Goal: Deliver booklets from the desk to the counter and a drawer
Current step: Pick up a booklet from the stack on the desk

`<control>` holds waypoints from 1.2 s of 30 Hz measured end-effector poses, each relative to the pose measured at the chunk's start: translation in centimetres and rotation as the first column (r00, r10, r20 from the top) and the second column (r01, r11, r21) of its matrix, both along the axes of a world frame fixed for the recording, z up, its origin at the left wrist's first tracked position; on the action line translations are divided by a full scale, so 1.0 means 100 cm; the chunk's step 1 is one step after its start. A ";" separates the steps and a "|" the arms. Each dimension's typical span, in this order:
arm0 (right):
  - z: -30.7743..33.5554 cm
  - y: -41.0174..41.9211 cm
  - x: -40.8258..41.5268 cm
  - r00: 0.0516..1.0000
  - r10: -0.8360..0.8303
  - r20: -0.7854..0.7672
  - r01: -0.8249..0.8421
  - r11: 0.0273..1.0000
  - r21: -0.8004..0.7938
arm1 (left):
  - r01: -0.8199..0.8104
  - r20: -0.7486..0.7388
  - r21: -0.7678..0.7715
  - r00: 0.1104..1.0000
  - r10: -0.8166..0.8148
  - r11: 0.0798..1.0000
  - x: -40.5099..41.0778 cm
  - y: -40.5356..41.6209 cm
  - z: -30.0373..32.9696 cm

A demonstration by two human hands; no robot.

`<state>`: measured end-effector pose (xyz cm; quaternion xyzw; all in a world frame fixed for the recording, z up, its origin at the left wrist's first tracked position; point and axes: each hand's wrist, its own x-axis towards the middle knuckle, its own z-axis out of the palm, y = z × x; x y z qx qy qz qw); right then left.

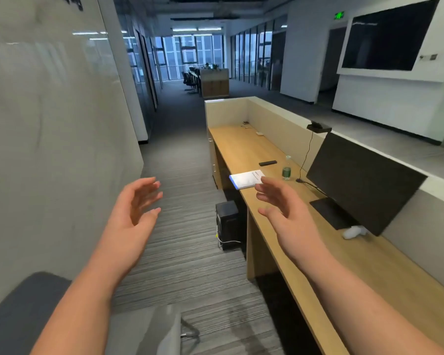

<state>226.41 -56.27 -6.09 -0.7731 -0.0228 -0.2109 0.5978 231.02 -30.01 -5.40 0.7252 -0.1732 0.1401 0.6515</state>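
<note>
Head view: both hands up front and empty, left hand (136, 203) over the carpet, right hand (282, 203) above the tabletop (244, 149) edge, fingers (263, 181) spread loosely. Just past them the booklets (245, 179) sit stacked near the edge, bottle (286, 170) beyond. Best to clamp the whole stack square, so none slide loose

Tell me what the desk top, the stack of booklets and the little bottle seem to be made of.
Desk top: likely wood-look laminate, matte, with an even light-brown tone. Stack of booklets: paper, white covers with blue edges. Bottle: clear, probably plastic, greenish inside; too small to be sure.
</note>
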 end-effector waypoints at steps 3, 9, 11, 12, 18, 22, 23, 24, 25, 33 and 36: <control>-0.013 -0.008 0.079 0.998 -0.028 -0.058 0.028 1.000 0.002 | 0.037 -0.018 0.035 0.999 -0.036 0.999 0.087 -0.012 0.000; -0.048 -0.034 0.220 0.982 -0.098 -0.160 0.105 0.994 0.031 | 0.148 -0.155 0.062 0.978 -0.138 0.987 0.253 -0.047 -0.031; -0.062 -0.042 0.258 0.979 -0.101 -0.176 0.108 0.994 0.028 | 0.190 -0.184 0.092 0.968 -0.171 0.977 0.298 -0.056 -0.045; -0.073 -0.047 0.284 0.976 -0.110 -0.187 0.117 0.993 0.026 | 0.204 -0.196 0.105 0.964 -0.181 0.973 0.326 -0.061 -0.056; -0.131 -0.095 0.464 0.965 -0.123 -0.231 0.141 0.988 0.061 | 0.242 -0.266 0.179 0.945 -0.190 0.954 0.516 -0.113 -0.111; -0.134 -0.132 0.588 0.952 -0.146 -0.269 0.184 0.975 0.122 | 0.289 -0.323 0.243 0.924 -0.204 0.926 0.648 -0.157 -0.106; -0.133 -0.141 0.614 0.947 -0.170 -0.274 0.216 0.965 0.146 | 0.305 -0.332 0.263 0.920 -0.211 0.916 0.675 -0.170 -0.102; -0.135 -0.151 0.645 0.934 -0.193 -0.299 0.256 0.948 0.187 | 0.332 -0.360 0.281 0.906 -0.222 0.900 0.712 -0.187 -0.101; -0.132 -0.152 0.653 0.931 -0.207 -0.302 0.272 0.943 0.191 | 0.337 -0.362 0.286 0.905 -0.225 0.897 0.720 -0.195 -0.097; -0.194 -0.195 0.759 0.817 -0.388 -0.427 0.520 0.815 0.253 | 0.634 -0.500 0.300 0.741 -0.448 0.713 0.883 -0.290 -0.150; -0.228 -0.200 0.786 0.733 -0.467 -0.494 0.635 0.730 0.253 | 0.753 -0.568 0.314 0.637 -0.521 0.578 0.943 -0.320 -0.188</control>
